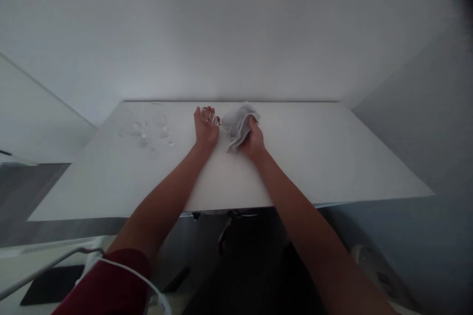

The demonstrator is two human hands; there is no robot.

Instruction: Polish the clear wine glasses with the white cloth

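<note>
My left hand [205, 133] is closed around the bowl of a clear stemmed glass [223, 126], which lies tilted sideways. Its stem points right, into a light grey cloth [239, 123]. My right hand [254, 141] grips that cloth, bunched about the foot end of the glass. The foot itself is hidden in the folds. Both hands are just above the middle of the white table [295, 157], near its back edge.
Several clear glasses [158, 120] stand at the table's back left, faint against the white. A white wall [236, 34] rises behind the table. A pale cable [129, 270] hangs by my left sleeve at the lower left.
</note>
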